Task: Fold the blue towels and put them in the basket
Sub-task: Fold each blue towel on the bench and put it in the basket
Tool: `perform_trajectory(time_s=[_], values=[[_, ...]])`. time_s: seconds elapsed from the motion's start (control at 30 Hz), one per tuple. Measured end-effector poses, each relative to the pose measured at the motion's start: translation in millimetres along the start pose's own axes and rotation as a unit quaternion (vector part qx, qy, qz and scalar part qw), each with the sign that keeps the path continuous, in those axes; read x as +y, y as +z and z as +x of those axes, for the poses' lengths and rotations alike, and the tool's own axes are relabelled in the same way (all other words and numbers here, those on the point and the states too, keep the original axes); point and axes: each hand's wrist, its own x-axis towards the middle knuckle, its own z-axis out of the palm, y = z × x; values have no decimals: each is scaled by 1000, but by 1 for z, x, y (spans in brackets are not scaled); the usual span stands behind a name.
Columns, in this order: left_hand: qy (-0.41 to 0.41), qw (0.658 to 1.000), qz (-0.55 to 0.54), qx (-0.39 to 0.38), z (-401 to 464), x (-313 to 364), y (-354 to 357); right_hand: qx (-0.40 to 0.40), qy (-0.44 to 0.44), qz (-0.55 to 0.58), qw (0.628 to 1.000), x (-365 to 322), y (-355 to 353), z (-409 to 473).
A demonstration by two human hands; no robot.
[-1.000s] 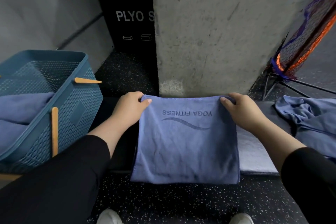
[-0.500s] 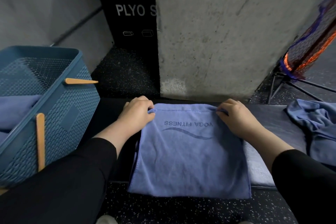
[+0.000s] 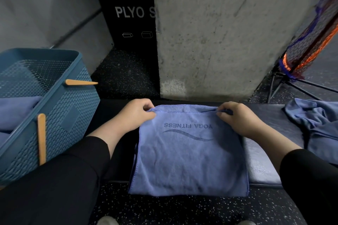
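A blue towel (image 3: 188,159) printed "YOGA FITNESS" lies folded flat across a dark bench (image 3: 263,166), its near edge hanging over the front. My left hand (image 3: 135,113) pinches the towel's far left corner. My right hand (image 3: 237,117) pinches the far right corner. The blue woven basket (image 3: 73,111) with wooden handles stands at the left, and folded blue towels (image 3: 16,107) lie inside it. More crumpled blue towels (image 3: 318,124) lie on the bench at the right edge.
A concrete pillar (image 3: 219,33) rises just behind the bench. A black "PLYO" box (image 3: 131,14) stands behind at the left. A netted orange and blue roll on a metal stand (image 3: 307,51) leans at the right. Speckled black floor (image 3: 164,210) lies below.
Both hands slid along the far edge and now pinch the corners with curled fingers. The view tilted slightly, so the towel sits lower in the frame.
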Motion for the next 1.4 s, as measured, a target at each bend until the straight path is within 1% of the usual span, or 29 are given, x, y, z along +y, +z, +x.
perform_trajectory(time_s=[0.07, 0.13, 0.23, 0.3, 0.37, 0.47, 0.53, 0.63, 0.73, 0.87, 1.03, 1.13, 1.2, 1.27, 1.4], values=[[-33, 997, -70, -1, -4, 4, -3, 18, -1, 31, 999, -5, -4, -1], [-62, 988, -144, 15, -8, 7, -5, 42, 5, 72, 997, -11, -9, -3], [-94, 959, -264, 50, -11, 12, -10, 69, 14, 134, 988, -19, -15, -9], [-111, 941, -313, 64, -13, 15, -14, 89, 10, 152, 984, -24, -20, -14], [-114, 941, -309, 80, -19, 19, -19, 110, -2, 152, 982, -30, -26, -20], [-92, 969, -204, 104, -30, 24, -28, 143, -26, 158, 977, -41, -37, -31], [-61, 982, -128, 120, -39, 29, -35, 159, -37, 173, 971, -48, -44, -41], [-10, 987, -83, 139, -50, 42, -45, 184, -43, 189, 964, -56, -50, -55], [18, 987, -55, 148, -68, 57, -51, 203, -40, 196, 959, -67, -56, -70], [41, 978, -117, 167, -89, 66, -59, 216, -39, 132, 967, -78, -70, -85], [53, 966, -227, 110, -112, 69, -73, 230, -41, 97, 968, -82, -89, -98], [58, 948, -300, 92, -125, 81, -77, 224, -59, 110, 967, -89, -100, -107], [61, 936, -332, 95, -130, 84, -81, 207, -86, 103, 969, -91, -105, -112], [67, 936, -329, 104, -133, 84, -84, 175, -104, 83, 975, -92, -108, -115], [67, 937, -317, 134, -134, 85, -89, 108, -97, 54, 988, -94, -111, -122]])
